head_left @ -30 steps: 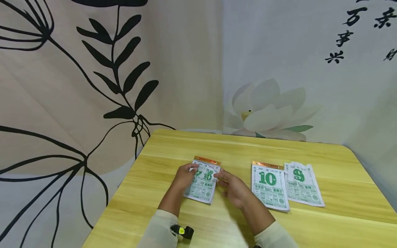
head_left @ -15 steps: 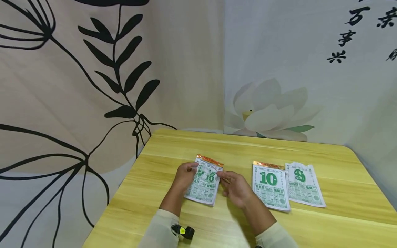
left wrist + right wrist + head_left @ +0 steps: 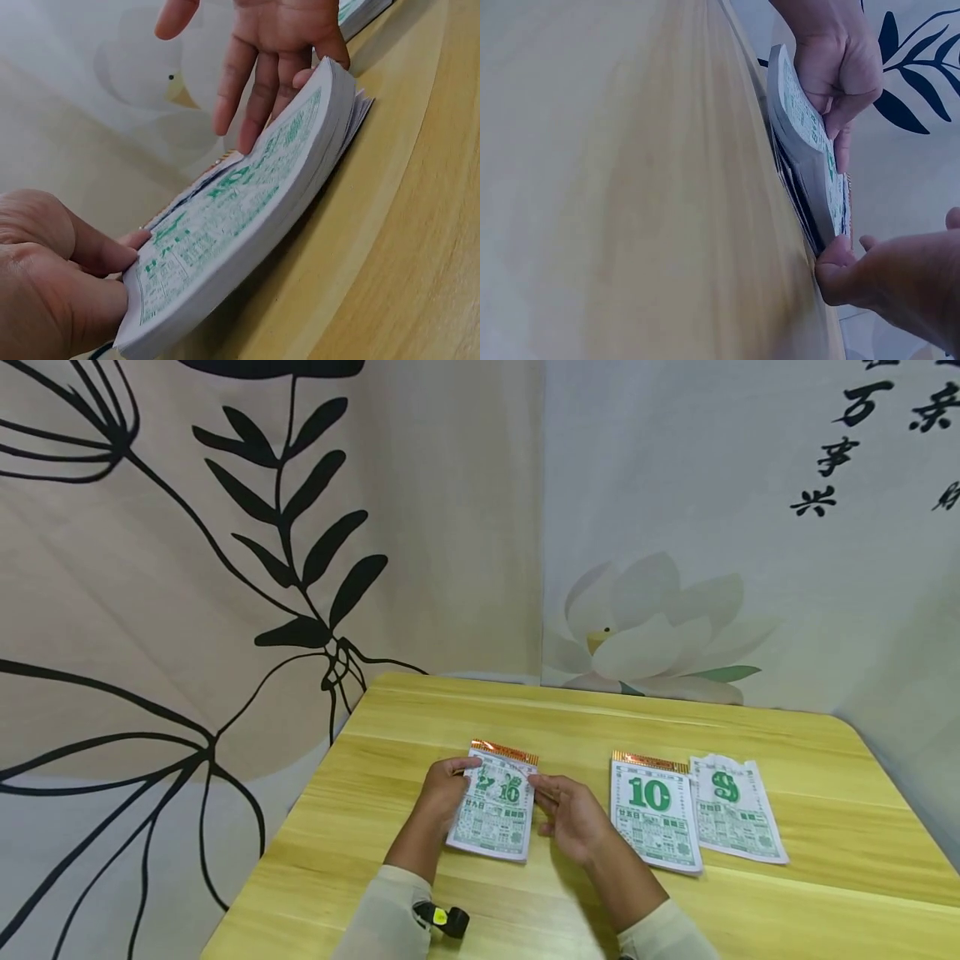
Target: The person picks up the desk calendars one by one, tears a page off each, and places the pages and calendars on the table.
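Green-printed tear-off calendar pad (image 3: 495, 810) lies on the yellow wooden table (image 3: 585, 718), near its left-hand side, with both hands at its edges. The left hand (image 3: 442, 789) grasps the pad's left edge, thumb curled over the top sheet and fingers beneath, so that this side is raised off the table, as the left wrist view shows (image 3: 247, 202). The right hand (image 3: 573, 814) meets the right edge: the thumb (image 3: 832, 255) presses against the stack, while the fingers (image 3: 255, 82) are extended and rest lightly on the top sheet, gripping nothing. The step in hand appears to be squaring or loosening the sheets; a next move would likely call for a fingertip pinch on a single top sheet near the binding. The pad's long axis runs near to far, tilted slightly, with the orange bound strip (image 3: 504, 751) pointing to the far side. To the right lie a second pad (image 3: 654, 814) showing "10" and a loose sheet (image 3: 735, 810) showing "9".
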Demonstrator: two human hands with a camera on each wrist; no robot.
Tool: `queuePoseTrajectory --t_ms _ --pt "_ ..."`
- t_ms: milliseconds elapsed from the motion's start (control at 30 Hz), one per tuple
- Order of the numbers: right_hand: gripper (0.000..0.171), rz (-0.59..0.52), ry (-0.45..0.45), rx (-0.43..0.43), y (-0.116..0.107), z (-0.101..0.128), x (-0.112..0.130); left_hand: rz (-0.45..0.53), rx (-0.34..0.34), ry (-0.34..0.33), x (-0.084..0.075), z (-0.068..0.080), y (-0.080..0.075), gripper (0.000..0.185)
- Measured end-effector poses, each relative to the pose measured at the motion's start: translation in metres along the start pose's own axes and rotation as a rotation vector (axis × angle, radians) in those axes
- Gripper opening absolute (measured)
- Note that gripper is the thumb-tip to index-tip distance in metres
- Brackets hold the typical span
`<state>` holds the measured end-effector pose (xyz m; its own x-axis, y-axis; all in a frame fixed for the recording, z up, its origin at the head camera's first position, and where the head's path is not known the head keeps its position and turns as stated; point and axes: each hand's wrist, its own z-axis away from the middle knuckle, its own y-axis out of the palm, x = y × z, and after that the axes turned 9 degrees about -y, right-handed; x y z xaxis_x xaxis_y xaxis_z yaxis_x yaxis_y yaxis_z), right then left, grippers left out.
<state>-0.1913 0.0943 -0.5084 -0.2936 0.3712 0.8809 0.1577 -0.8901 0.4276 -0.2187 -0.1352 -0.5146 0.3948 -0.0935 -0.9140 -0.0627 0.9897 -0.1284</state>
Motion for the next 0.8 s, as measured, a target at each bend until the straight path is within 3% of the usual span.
queuePoseTrajectory --t_ms 233,600,800 --pt "0.047 -0.024 -0.044 -0.005 0.001 0.002 0.001 0.111 0.05 0.005 -0.001 0.003 -0.005 0.04" --pt "0.029 -0.015 -0.104 -0.098 0.002 0.002 0.005 0.287 0.13 0.039 -0.013 0.004 -0.007 0.039" --pt "0.018 -0.008 -0.153 -0.089 0.002 0.004 0.006 0.314 0.131 0.052 -0.015 0.007 -0.004 0.04"
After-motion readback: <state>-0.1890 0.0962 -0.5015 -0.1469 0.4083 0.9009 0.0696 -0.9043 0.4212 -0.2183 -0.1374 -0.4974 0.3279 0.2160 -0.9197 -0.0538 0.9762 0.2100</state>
